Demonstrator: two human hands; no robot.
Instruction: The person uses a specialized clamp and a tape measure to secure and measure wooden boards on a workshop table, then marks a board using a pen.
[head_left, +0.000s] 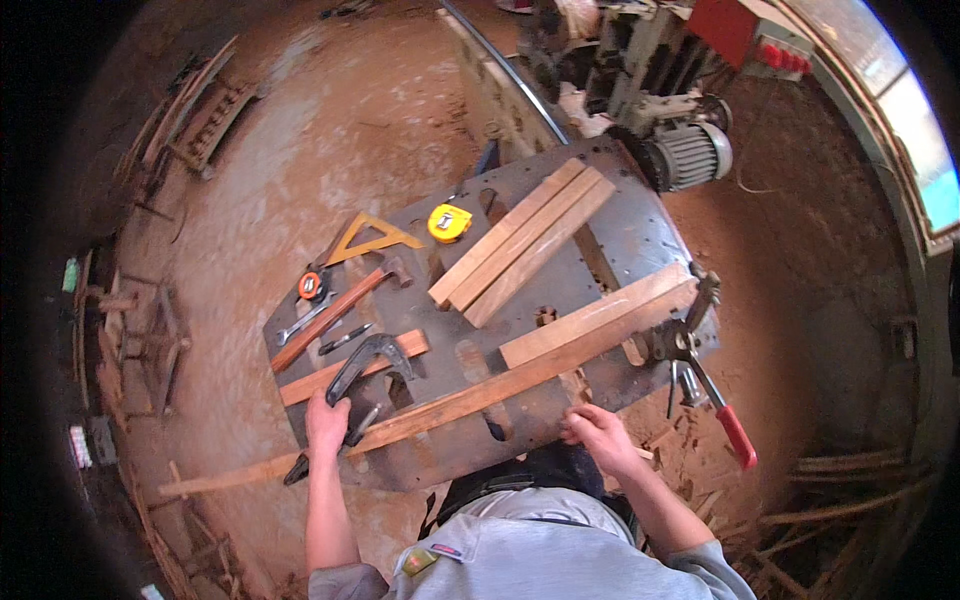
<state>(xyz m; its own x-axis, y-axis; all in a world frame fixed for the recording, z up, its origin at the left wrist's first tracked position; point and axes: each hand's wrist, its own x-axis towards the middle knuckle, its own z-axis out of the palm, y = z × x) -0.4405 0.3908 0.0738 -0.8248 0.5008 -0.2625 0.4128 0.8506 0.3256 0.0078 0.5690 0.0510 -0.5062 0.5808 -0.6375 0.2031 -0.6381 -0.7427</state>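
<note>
My left hand is closed around a black G-shaped clamp. The clamp's curved frame reaches over a short reddish wood strip, and its screw end lies by a long wood strip. That strip runs slantwise along the table's near side and sticks out past its left edge. Against its far side lies a thicker wood block. My right hand hovers by the near table edge with curled fingers; whatever they may hold is hidden. At the right end, a clamp with a red handle sits at the wood.
On the dark slotted metal table lie three planks, a yellow tape measure, a set square, a hammer, an orange-black tape measure, a wrench and a black pen. A motor stands beyond.
</note>
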